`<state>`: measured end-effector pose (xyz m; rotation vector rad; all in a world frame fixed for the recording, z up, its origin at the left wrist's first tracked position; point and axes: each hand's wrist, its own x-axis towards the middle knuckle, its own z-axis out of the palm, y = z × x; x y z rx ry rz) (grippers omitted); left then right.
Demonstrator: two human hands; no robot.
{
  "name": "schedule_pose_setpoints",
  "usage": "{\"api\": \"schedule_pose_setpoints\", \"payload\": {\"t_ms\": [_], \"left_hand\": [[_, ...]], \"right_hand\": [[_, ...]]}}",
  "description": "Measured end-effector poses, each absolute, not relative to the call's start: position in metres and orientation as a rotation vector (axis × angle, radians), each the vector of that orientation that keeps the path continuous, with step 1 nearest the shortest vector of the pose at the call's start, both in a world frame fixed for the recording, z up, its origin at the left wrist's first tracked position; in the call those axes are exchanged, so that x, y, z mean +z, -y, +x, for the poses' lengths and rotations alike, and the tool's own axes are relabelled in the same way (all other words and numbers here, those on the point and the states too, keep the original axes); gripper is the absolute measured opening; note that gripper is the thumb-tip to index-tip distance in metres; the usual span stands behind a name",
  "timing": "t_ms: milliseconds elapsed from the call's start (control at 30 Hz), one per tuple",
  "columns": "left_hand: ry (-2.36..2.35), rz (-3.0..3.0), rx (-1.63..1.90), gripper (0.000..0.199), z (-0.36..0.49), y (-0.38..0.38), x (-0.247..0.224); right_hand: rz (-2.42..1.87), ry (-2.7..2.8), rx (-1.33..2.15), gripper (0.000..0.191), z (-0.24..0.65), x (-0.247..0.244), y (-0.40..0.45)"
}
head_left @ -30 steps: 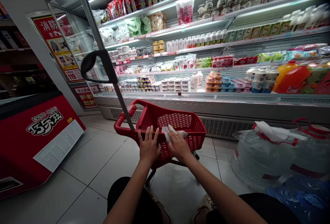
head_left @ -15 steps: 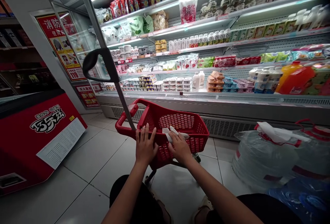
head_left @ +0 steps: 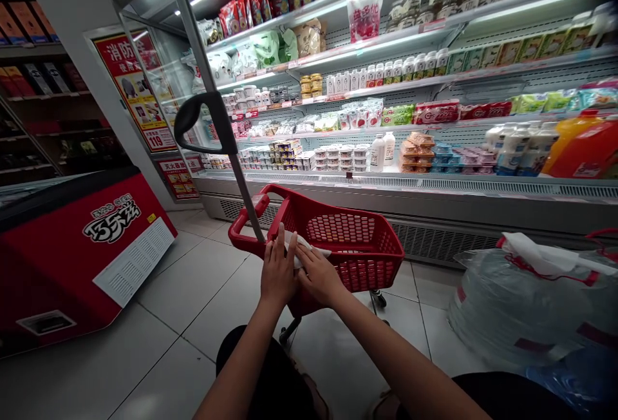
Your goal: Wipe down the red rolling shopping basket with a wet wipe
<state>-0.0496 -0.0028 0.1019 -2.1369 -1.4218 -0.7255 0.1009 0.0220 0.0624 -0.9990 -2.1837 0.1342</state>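
Observation:
A small red shopping cart [head_left: 355, 259] with perforated basket walls stands in front of me, its grey pole and black loop handle [head_left: 205, 122] rising on the left. My left hand [head_left: 279, 273] lies on the cart's near rim with its fingers stretched out. Right beside it, my right hand [head_left: 316, 272] presses a white wipe [head_left: 295, 246] against that same rim, near the handle end. The wipe shows above and between the fingers; the rest of it is hidden under the hand. Both hands are close together, the fingers nearly touching.
Behind the cart runs a refrigerated shelf unit [head_left: 425, 196] stocked with dairy and drinks. At left stands a red freezer chest [head_left: 62, 265]. Wrapped bundles of large water bottles [head_left: 512, 297] sit on the tiled floor at right. My knees flank the near side.
My right hand has slid left along the rim with the wipe and now meets my left hand. The whole view has shifted, so the scene sits slightly further right.

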Motion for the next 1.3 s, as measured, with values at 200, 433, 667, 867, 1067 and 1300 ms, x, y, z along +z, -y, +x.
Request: {"api": "schedule_pose_setpoints", "payload": {"t_ms": [200,433,667,867,1067,1300], "left_hand": [[1.441,-2.157,-0.587,0.071,-0.043,0.0,0.091],[1.436,-2.121,-0.566,0.064,-0.036,-0.004,0.085],[1.408,-2.174,-0.572,0.075,-0.04,-0.004,0.088],[1.389,-2.2,-0.632,0.079,-0.043,-0.005,0.088],[1.396,-2.197,-0.636,0.07,-0.043,-0.008,0.089],[1.387,-2.196,-0.61,0.068,-0.047,-0.014,0.095]], "right_hand": [[-1.272,2.101,0.075,0.063,0.162,0.039,-0.014],[-1.215,2.125,0.076,0.069,0.114,0.056,-0.016],[-1.26,2.142,-0.052,0.072,0.154,0.031,-0.018],[-1.579,2.011,-0.159,0.068,0.27,-0.006,-0.02],[-1.766,1.849,-0.125,0.065,0.291,-0.006,-0.022],[-1.471,2.037,-0.128,0.07,0.18,0.011,-0.024]]}}
